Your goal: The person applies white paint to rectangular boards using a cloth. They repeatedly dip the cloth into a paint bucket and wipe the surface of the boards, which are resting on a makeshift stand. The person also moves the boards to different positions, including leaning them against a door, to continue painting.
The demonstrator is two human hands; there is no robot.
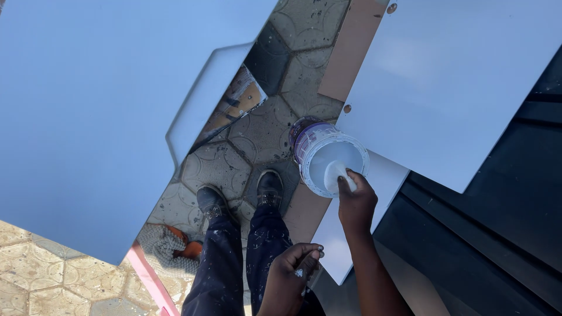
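Your left hand [290,272] hangs loosely curled and empty below, while your right hand [355,202] keeps its grip closed on a white applicator [338,174], dipping it into the paint tub [328,157] just beyond your knuckles, beside the white panel [451,82].

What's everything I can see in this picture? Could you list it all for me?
Large panel: one, pale blue-white, left and top left.
Second panel: one, pale blue-white, top right.
Paint tub: one, white with purple band, holding white paint, centre.
Paint tool: one, white-coated, dipped in the tub.
Paving: grey patterned tiles, paint-spotted, centre.
Rag: one, whitish, beside something orange, lower left.
Shoes: two, black, centre.
Trousers: dark blue, paint-flecked.
Right hand: holds the tool.
Left hand: loosely closed, bottom centre.
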